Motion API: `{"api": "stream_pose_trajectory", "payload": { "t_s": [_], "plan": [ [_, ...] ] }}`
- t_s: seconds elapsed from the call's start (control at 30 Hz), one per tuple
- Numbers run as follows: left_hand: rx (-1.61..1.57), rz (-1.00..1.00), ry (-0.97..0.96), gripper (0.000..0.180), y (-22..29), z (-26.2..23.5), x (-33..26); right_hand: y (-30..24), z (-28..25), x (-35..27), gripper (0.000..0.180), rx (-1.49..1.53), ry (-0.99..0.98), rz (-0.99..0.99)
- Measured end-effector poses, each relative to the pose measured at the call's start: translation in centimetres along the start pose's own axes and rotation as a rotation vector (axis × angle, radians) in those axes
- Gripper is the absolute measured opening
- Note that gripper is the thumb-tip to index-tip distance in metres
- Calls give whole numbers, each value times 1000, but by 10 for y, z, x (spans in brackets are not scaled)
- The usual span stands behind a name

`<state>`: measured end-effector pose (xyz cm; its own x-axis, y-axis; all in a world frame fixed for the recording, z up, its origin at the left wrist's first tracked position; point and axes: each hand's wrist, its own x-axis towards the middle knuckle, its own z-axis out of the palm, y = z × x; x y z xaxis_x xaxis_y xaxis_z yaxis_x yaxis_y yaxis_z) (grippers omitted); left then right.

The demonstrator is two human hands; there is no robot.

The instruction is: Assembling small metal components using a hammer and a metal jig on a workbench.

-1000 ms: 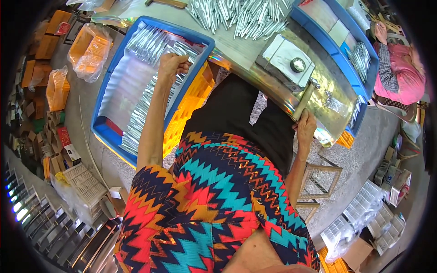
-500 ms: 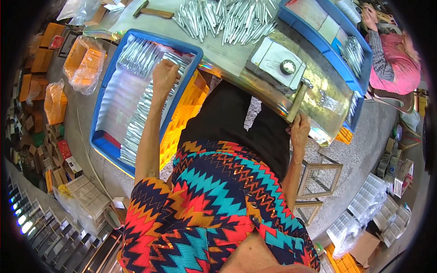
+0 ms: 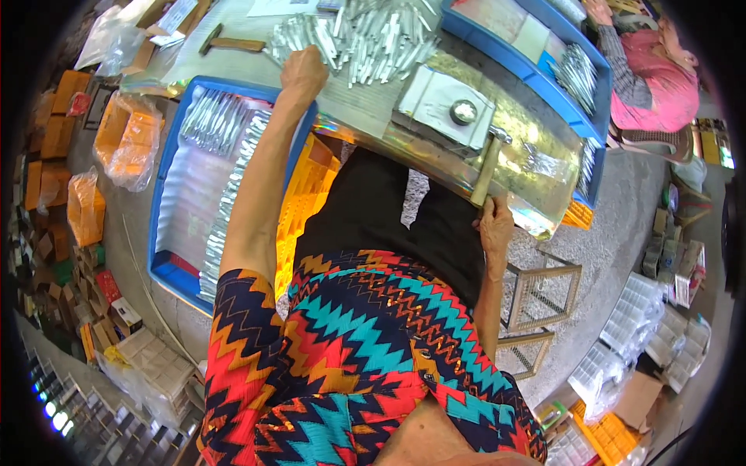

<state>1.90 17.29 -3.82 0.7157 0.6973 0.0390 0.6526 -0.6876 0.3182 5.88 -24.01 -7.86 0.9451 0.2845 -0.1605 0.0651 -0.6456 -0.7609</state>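
My left hand (image 3: 305,76) is at the near edge of a pile of slim silvery metal pieces (image 3: 381,46) on the worktable. Its fingers are curled closed, and whatever they hold is hidden. At the table's front edge, my right hand (image 3: 495,223) closes around the handle end of a hammer (image 3: 486,172), whose head lies by a metal block (image 3: 439,128). On the block's pale top sits a round shiny metal piece (image 3: 463,113). Left of the table, a blue tray (image 3: 159,233) holds rows of the same metal pieces (image 3: 211,120).
A second hammer (image 3: 233,44) lies at the table's far left. Another blue tray (image 3: 513,58) with metal pieces runs along the right side, beside a person in pink (image 3: 660,89). Yellow crates (image 3: 307,182) support the left tray. A wire-mesh frame (image 3: 544,295) stands on the floor at right.
My left hand has moved from the blue tray up and across to the pile on the table. My right hand stays at the hammer's handle. The whole view has shifted slightly.
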Motion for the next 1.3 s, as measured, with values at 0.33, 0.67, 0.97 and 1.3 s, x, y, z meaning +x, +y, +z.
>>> {"api": "stream_pose_trajectory", "payload": {
  "t_s": [0.33, 0.67, 0.97, 1.3],
  "plan": [
    [14, 52, 43, 31, -25, 18, 16, -7, -8, 6, 21, 16, 55, 29],
    [-773, -250, -6, 37, 12, -16, -11, -3, -14, 85, 13, 142, 282, -120],
    [-1279, -281, 33, 40, 33, -21, -50, -12, 2, 123, 18, -230, 472, -125],
    [-2283, -44, -415, 39, 55, -11, -86, -14, 1, 126, 21, -655, 383, -182]
  ]
}}
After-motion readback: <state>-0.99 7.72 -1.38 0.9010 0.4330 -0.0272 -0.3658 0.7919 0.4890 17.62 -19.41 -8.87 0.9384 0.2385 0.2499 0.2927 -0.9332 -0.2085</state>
